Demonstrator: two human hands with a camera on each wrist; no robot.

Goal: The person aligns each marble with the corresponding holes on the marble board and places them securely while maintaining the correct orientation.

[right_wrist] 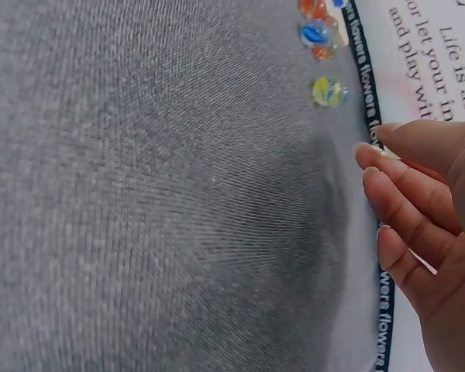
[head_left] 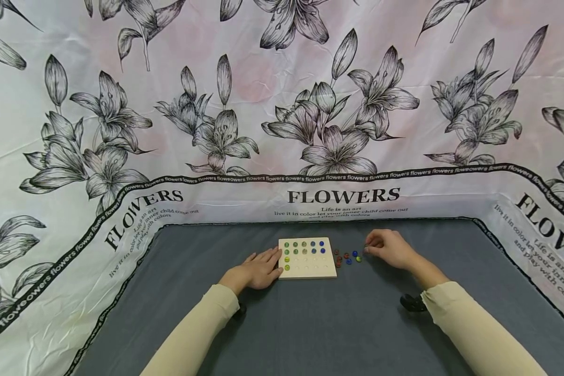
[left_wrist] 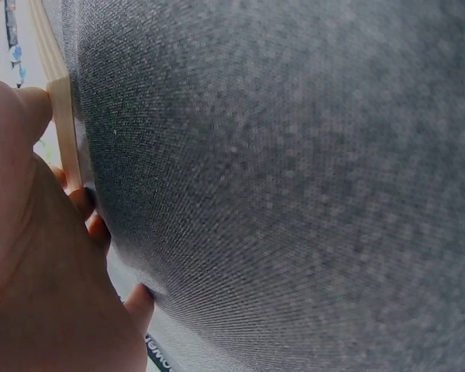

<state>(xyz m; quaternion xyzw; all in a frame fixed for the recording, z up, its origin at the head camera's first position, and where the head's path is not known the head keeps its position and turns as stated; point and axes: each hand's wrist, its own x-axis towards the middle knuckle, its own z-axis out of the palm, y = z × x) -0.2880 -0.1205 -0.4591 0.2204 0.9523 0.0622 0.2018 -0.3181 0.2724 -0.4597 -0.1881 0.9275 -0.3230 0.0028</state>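
My left hand (head_left: pixel 263 269) lies flat beside the pale wooden board (head_left: pixel 310 273), its fingers and thumb touching the board's left edge. In the left wrist view, the thumb presses against the board's side (left_wrist: pixel 65 128). Green, olive and blue glass marbles fill the board's two far rows; two yellow marbles (head_left: pixel 287 263) sit in its left column. Right of the board lie several loose marbles: red-orange ones (head_left: pixel 338 259), blue ones and a yellow one (right_wrist: pixel 328 91). My right hand (head_left: pixel 389 247) hovers just right of these, fingers loosely bent, with no marble showing between thumb and fingertips.
A dark grey cloth (head_left: pixel 310 324) covers the work surface. White fabric with printed lilies and lettering (head_left: pixel 343 196) rises behind it and along both sides. Bare round hollows (head_left: pixel 313 259) show in the board's nearer rows. A black strap (head_left: pixel 411 303) sits at the right wrist.
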